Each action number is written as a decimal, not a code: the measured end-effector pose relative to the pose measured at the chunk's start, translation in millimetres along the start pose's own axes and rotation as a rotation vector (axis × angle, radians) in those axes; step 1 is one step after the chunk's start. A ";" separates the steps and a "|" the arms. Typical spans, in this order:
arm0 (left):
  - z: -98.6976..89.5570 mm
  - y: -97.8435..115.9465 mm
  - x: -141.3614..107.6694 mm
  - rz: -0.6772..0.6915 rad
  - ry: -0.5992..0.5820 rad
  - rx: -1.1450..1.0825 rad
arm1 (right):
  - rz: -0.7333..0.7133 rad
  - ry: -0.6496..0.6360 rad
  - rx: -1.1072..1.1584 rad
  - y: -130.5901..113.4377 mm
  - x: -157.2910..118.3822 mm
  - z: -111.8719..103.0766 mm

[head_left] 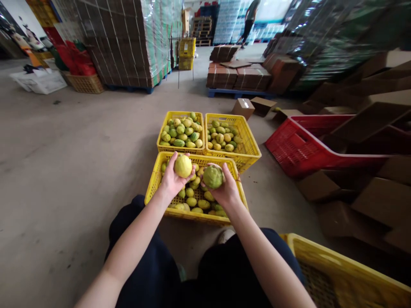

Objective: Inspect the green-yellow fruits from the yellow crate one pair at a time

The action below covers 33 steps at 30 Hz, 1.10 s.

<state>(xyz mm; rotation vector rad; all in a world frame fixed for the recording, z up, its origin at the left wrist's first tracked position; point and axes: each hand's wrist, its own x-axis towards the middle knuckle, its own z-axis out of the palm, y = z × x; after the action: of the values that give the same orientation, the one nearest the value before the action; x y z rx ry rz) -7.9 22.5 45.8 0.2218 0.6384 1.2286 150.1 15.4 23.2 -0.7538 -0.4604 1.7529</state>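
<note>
My left hand holds a round, pale yellow fruit, its fingers curled under it and the thumb along its side. A green, bumpy-skinned fruit sits in my right hand, gripped between thumb and fingers. Both hands are raised above the near yellow crate, which has more yellow and green fruit in its bottom. The fruit look like small melons, but their exact kind is unclear. Beyond it, a left yellow crate is heaped with similar fruit, and a right yellow crate is partly filled.
Another yellow crate stands at my lower right. To the right is a red crate among cardboard boxes. Flattened cartons lie on a blue pallet ahead; wrapped stacks rise behind. A person stands far back.
</note>
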 end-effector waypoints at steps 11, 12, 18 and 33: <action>-7.5 -7.3 -6.0 0.113 -0.299 0.488 | -0.003 -0.197 -0.145 4.7 -8.1 1.6; -8.5 -7.9 -5.9 0.124 -0.313 0.507 | -0.002 -0.195 -0.148 4.5 -8.8 2.2; -10.8 -9.9 -5.0 0.122 -0.306 0.570 | 0.018 -0.131 -0.119 2.9 -9.4 3.8; -12.8 -11.3 0.1 0.047 -0.235 0.500 | -0.043 0.047 -0.058 4.6 -7.7 2.3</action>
<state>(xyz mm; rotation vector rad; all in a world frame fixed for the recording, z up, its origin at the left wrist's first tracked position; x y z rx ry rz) -6.1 16.5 29.9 0.7901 0.7289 1.0504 146.7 6.8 23.9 -0.8190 -0.4940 1.6842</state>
